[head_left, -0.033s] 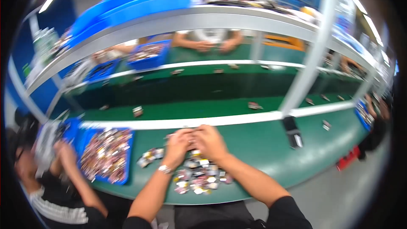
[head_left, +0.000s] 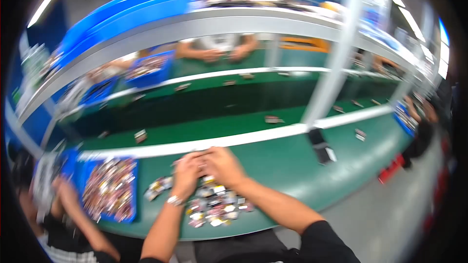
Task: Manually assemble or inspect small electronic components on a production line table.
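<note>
My left hand [head_left: 186, 171] and my right hand [head_left: 223, 166] are together over the green table [head_left: 263, 160], fingers closed and pressed toward each other. Between the fingers is a hint of something small and pinkish, too blurred and covered to name. Just below my hands lies a loose heap of small parts [head_left: 217, 207], silvery, yellow, dark and pink. A short row of similar parts [head_left: 157, 187] sits left of my left wrist, which wears a metal-coloured band.
A blue bin [head_left: 135, 190] full of small parts stands to the left, beside a co-worker's arm [head_left: 73, 202]. Beyond a white rail [head_left: 195, 145], scattered parts lie on a green belt [head_left: 209, 129]. A black object [head_left: 319, 146] rests near a grey post [head_left: 336, 58]. Another person's hands [head_left: 224, 54] show opposite.
The whole view has swung, so the table and bins sit further left in the picture. My hands stay together above the heap, fingers still closed.
</note>
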A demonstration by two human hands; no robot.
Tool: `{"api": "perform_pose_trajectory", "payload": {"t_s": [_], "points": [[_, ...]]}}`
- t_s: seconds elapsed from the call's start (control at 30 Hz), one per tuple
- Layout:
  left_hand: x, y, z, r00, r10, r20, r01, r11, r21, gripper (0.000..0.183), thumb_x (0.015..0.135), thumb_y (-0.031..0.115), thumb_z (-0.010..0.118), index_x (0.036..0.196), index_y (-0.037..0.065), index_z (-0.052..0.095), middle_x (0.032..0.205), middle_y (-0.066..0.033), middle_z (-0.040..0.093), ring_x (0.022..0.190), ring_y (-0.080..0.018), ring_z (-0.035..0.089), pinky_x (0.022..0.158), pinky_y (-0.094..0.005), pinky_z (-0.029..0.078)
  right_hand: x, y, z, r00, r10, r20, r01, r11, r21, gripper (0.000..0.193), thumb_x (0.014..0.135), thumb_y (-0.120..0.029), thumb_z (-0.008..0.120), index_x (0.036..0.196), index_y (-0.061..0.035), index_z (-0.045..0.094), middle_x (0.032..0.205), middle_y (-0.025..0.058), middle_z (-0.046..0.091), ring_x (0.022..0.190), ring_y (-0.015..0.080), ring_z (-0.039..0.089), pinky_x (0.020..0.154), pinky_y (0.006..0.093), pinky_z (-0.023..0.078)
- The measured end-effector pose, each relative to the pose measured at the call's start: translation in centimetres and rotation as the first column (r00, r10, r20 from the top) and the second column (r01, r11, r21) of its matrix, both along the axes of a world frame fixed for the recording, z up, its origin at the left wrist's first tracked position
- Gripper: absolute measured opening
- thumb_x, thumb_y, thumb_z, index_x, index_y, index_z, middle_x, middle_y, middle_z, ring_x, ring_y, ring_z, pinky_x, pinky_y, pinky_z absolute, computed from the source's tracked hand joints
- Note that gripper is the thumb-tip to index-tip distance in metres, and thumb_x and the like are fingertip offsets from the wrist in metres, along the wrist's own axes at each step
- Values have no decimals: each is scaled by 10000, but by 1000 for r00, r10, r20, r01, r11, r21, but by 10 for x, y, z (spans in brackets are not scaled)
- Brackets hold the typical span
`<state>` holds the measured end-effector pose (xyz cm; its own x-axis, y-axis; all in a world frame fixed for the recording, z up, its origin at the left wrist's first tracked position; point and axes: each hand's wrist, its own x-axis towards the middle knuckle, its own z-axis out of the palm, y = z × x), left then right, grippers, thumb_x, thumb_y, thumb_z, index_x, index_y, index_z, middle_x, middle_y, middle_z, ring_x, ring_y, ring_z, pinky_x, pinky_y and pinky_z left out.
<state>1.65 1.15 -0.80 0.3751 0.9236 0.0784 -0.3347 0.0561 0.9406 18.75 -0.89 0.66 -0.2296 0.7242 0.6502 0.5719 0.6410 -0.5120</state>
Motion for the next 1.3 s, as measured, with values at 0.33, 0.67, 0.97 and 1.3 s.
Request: {"api": "perform_pose_trajectory", "payload": {"t_s": [0.33, 0.67, 0.97, 1.3], "points": [[-19, -10, 5, 975, 203, -94, -204, 979, -1, 265, 959, 121, 567, 1199, 26, 507, 1044, -75, 639, 873, -137, 664, 703, -263, 595, -30, 3, 2, 999, -17, -49, 22, 996, 92, 145, 811, -127, 621, 917, -31, 603, 1038, 121, 573, 1006, 319, 561, 824, 393, 513], [-13, -9, 1, 998, 60, 19, -60, 998, -30, 305, 982, 102, 553, 1273, 25, 505, 1173, -86, 633, 1028, -147, 633, 844, -295, 573, -22, -9, 15, 996, -69, 48, 68, 997, 31, 363, 708, -97, 775, 1039, -41, 637, 1155, 159, 609, 1037, 338, 613, 897, 394, 518], [-17, -10, 17, 901, 298, -314, -187, 922, 339, 178, 952, 55, 531, 1068, -3, 653, 944, -97, 712, 780, -125, 685, 669, -255, 565, 29, 80, 8, 968, -248, -32, 240, 957, -165, 217, 703, -63, 719, 898, -37, 628, 892, 128, 631, 873, 298, 636, 753, 387, 523], [-67, -72, 72, 810, 512, -285, -374, 826, 421, 155, 926, 75, 581, 1019, -7, 674, 889, -86, 723, 764, -142, 695, 715, -271, 541, 2, 125, 25, 783, -498, 373, 530, 848, 20, 544, 768, -275, 763, 1201, -7, 572, 1099, 152, 630, 1049, 327, 582, 934, 425, 477]]}}
